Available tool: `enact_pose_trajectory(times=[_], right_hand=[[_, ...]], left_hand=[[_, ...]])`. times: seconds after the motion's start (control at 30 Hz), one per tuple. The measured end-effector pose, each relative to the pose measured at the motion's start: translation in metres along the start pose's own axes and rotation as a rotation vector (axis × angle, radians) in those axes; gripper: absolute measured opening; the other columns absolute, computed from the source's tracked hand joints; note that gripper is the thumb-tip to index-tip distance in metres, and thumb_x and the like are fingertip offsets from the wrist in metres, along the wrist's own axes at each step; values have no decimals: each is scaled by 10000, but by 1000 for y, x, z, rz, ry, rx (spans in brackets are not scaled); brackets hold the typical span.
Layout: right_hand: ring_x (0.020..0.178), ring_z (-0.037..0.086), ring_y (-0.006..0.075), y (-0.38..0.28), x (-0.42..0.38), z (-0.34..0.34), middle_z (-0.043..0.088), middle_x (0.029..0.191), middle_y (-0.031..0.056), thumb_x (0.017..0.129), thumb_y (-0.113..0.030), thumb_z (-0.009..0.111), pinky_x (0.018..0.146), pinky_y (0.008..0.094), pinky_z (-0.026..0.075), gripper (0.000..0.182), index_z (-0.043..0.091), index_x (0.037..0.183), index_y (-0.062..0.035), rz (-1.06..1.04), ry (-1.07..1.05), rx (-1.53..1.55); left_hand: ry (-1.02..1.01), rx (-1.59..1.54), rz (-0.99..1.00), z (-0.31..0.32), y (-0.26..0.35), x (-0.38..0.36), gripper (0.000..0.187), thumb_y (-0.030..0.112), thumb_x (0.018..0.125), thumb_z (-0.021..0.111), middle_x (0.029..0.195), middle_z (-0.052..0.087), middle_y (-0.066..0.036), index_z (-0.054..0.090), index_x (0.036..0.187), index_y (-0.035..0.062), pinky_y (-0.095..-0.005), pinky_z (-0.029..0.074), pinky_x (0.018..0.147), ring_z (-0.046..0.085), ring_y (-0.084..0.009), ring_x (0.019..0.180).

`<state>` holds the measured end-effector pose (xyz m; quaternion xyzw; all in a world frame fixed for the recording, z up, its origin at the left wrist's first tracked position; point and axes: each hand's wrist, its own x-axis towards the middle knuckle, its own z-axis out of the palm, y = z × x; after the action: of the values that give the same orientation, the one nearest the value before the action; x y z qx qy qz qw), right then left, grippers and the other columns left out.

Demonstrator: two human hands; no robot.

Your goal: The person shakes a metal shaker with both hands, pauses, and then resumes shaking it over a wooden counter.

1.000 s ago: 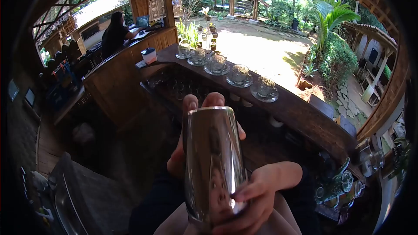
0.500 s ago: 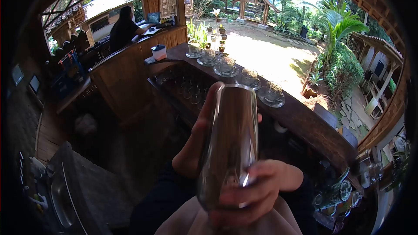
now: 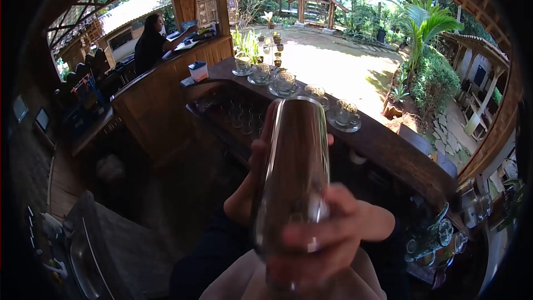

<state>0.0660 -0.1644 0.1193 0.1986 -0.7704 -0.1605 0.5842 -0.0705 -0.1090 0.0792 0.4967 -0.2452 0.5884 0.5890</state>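
Observation:
A shiny metal cocktail shaker [image 3: 297,150] is held up in front of me, tilted with its far end toward the counter. My left hand [image 3: 260,147] wraps its far left side, a fingertip showing on the right edge. Lower down, my right hand [image 3: 333,233] grips the near end, its fingers blurred by motion. Just beyond the shaker, several clear glass cups on saucers, among them a glass cup [image 3: 286,81] and the nearest glass cup [image 3: 345,112], stand in a row along the dark wooden counter [image 3: 388,153]. The shaker partly covers one saucer.
A small blue-lidded container [image 3: 198,71] sits at the counter's left end. Below, upturned glasses [image 3: 239,116] line a shelf. Glassware [image 3: 444,230] is at the right, and a metal sink [image 3: 86,261] at lower left. Another person [image 3: 150,44] is at a farther counter.
The shaker and both hands stay together, with the right hand's fingers shifting slightly. My view has moved a little. The other person has turned and reaches an arm forward.

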Motion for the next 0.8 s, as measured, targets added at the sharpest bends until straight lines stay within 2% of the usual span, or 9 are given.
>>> enact_pose_trajectory(times=[0.1, 0.17, 0.3, 0.4, 0.5, 0.6, 0.67, 0.7, 0.8], right_hand=[[1112, 619, 275, 22, -28, 28, 623, 1176, -105, 834, -254, 661, 975, 548, 410, 185, 646, 1018, -253, -332, 339, -17], [1081, 628, 294, 43, -35, -17, 626, 1200, 18, 801, -277, 693, 941, 516, 437, 279, 650, 1071, -218, 129, -154, -22], [1158, 576, 385, 64, -81, -2, 588, 1262, 182, 762, -330, 731, 996, 470, 419, 514, 629, 1169, -34, 922, -76, 28], [1185, 570, 339, 43, -41, -21, 588, 1267, 168, 773, -251, 746, 1014, 513, 398, 437, 648, 1167, -89, 658, -164, 30], [1213, 561, 197, -3, -5, -11, 598, 1228, -73, 793, -140, 703, 1055, 520, 342, 287, 674, 1072, -201, 42, -40, -114], [1202, 561, 149, 2, -10, -24, 597, 1209, -96, 805, -120, 680, 1029, 492, 368, 271, 654, 1047, -236, -352, -97, -46], [1183, 549, 146, 25, -21, -3, 587, 1264, 15, 812, -137, 710, 978, 377, 415, 377, 577, 1162, -100, -109, 100, -114], [1180, 561, 194, 41, -38, -11, 592, 1240, 51, 780, -188, 745, 983, 432, 408, 423, 592, 1169, -121, 105, -40, -117], [1164, 558, 350, 76, -93, 3, 575, 1236, 187, 700, -244, 831, 980, 504, 420, 553, 588, 1161, -56, 996, 26, -13]], left_hand=[[34, -351, -43, -9, -16, -11, 621, 444, 950, 548, 1409, 417, -225, 282, 1473, 238, -545, 524, 915, 507, -417, 1219], [510, -644, -468, -50, -18, -29, 509, 381, 983, 493, 1392, 459, -193, 369, 1437, 188, -497, 510, 950, 510, -315, 1248], [1133, -264, -450, -101, -67, -35, 496, 407, 990, 451, 1326, 523, -166, 445, 1379, 99, -471, 488, 980, 512, -271, 1250], [743, -13, -282, -46, -42, -16, 536, 468, 967, 481, 1267, 552, -156, 468, 1338, 81, -487, 473, 993, 512, -281, 1247], [279, -845, -488, 16, -9, 15, 540, 444, 959, 524, 1282, 526, -175, 431, 1362, 97, -478, 487, 981, 532, -285, 1224], [-132, -121, 210, 18, -22, 18, 621, 464, 951, 537, 1335, 485, -216, 373, 1407, 75, -459, 504, 966, 559, -304, 1188], [233, -380, -390, -20, -19, -14, 811, 515, 863, 652, 1435, 404, -181, 270, 1491, 172, -595, 461, 962, 502, -369, 1250], [294, -771, -499, -22, -24, 2, 649, 526, 950, 491, 1251, 530, -216, 408, 1368, 37, -438, 528, 935, 587, -294, 1141], [948, -332, -386, -89, -69, -13, 337, 310, 999, 412, 1128, 616, -96, 549, 1193, 71, -408, 561, 858, 636, -212, 1013]])
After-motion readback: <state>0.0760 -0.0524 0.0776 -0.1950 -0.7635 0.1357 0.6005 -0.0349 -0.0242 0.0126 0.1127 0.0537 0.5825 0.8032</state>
